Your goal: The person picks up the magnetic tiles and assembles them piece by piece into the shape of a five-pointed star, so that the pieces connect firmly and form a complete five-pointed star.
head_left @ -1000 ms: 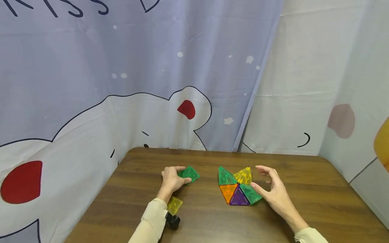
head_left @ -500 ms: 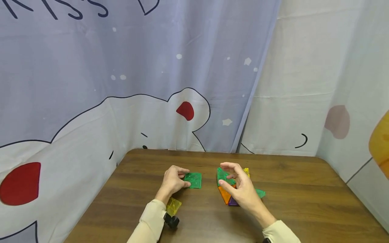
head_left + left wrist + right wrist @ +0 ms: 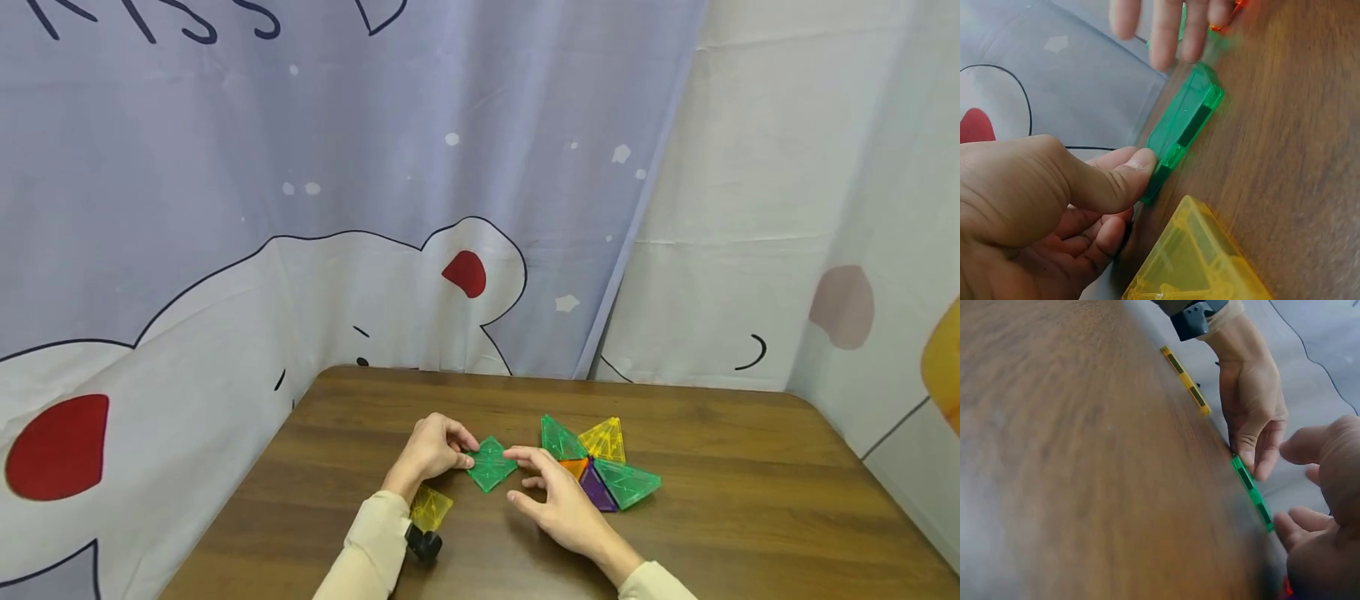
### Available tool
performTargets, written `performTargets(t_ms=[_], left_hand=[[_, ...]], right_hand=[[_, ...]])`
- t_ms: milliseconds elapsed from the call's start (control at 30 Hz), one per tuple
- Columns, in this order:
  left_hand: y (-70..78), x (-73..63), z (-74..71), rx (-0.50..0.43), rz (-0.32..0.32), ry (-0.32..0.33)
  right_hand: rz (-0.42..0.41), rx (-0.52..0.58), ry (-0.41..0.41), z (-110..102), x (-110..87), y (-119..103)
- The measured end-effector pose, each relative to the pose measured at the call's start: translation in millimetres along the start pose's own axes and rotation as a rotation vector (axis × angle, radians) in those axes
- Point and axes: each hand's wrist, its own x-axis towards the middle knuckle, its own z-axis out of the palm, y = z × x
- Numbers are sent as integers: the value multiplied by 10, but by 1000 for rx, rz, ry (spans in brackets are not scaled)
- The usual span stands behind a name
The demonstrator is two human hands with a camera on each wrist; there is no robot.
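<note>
My left hand (image 3: 431, 450) pinches a green square magnetic tile (image 3: 492, 465) by its left corner, thumb on top in the left wrist view, where the tile (image 3: 1188, 115) is seen edge-on near the tabletop. My right hand (image 3: 558, 504) has its fingers extended at the tile's right corner; whether they touch it I cannot tell. Beside my left wrist lies a yellow triangle tile (image 3: 431, 508). To the right is a fan of triangle tiles: two green, one yellow (image 3: 606, 439), one purple (image 3: 597, 487) and one orange (image 3: 576, 467), partly covered by my right hand.
The brown wooden table (image 3: 750, 483) carries all the tiles. A printed curtain (image 3: 390, 150) hangs right behind its far edge. A black camera (image 3: 424, 546) is strapped to my left wrist.
My right hand has swept left from the far side of the fan to the green square tile. My left hand has shifted that tile slightly right and toward me, turning it.
</note>
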Motion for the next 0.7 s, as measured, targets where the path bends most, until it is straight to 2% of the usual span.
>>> performTargets(t_ms=[133, 233, 333, 500, 700], left_hand=[[11, -8, -9, 27, 5, 10], [-23, -13, -23, 48, 17, 7], [-90, -18, -46, 39, 44, -40], [-196, -12, -78, -30, 71, -140], [-202, 0, -68, -54, 86, -166]], right_hand=[[4, 21, -27, -5, -22, 56], [-2, -11, -25, -1, -25, 82], [-7, -62, -23, 10, -23, 89], [-17, -165, -7, 34, -19, 78], [-12, -230, 61, 71, -4, 78]])
